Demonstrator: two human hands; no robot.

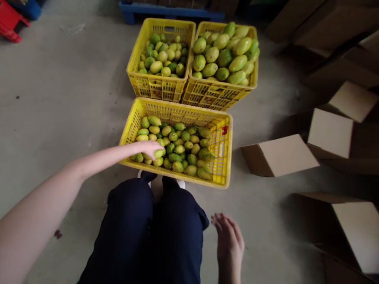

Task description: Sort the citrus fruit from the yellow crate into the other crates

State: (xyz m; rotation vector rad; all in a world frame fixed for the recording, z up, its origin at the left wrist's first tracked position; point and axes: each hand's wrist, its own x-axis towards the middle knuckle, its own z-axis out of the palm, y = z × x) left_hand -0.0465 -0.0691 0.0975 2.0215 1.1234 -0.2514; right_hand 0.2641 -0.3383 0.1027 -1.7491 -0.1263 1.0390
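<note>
My left hand [151, 149] reaches into the near yellow crate [183, 105], its fingers and thumb closed around a green-yellow oval fruit [159, 154]. The fruit's lower side is hidden among its neighbours. Many similar lemon-like fruits [179, 149], some greener and some yellower, cover the bottom of this crate, leaving its upper walls bare. To the right of my knees, my right hand [229, 234] hovers above the floor with its fingers stretched out and slightly blurred. Nothing shows in it.
Behind the near crate stand a far left yellow crate [156, 83] and a far right yellow crate [217, 90], the latter heaped above its rim with larger-looking fruits [238, 63]. Cardboard boxes [287, 156] stand along the right. A blue pallet [174, 12] lies behind; something red [12, 21] is top left.
</note>
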